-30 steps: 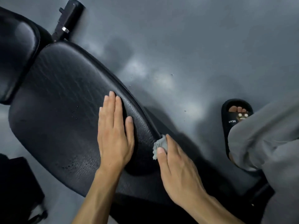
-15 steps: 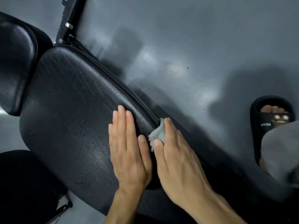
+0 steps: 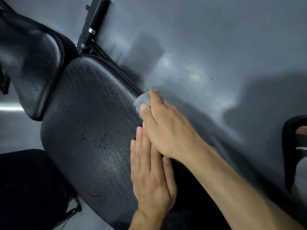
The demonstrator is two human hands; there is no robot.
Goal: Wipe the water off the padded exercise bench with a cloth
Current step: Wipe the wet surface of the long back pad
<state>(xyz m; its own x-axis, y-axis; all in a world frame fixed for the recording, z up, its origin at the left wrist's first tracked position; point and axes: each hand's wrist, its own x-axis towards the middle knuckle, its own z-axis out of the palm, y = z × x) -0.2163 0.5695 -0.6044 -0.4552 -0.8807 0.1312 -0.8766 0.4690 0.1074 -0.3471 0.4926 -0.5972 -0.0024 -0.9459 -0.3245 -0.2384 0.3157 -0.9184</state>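
Observation:
A black padded bench seat (image 3: 93,123) fills the middle of the head view, its textured surface dotted with water drops (image 3: 103,136). My left hand (image 3: 151,176) lies flat on the near right part of the pad, fingers straight. My right hand (image 3: 167,130) crosses over the left fingertips and presses a small grey cloth (image 3: 143,99) against the pad's right edge, thumb and fingers curled round it. Most of the cloth is hidden under the hand.
A second black pad (image 3: 33,63) sits at the upper left, with the bench's metal frame post (image 3: 93,25) behind it. Grey floor (image 3: 216,55) lies to the right. A foot in a black slide sandal (image 3: 294,146) stands at the right edge. A dark object (image 3: 28,188) is at lower left.
My right hand has slid the cloth further up along the pad's right edge and now overlaps my left fingertips. The left hand stays flat on the pad. The view has shifted.

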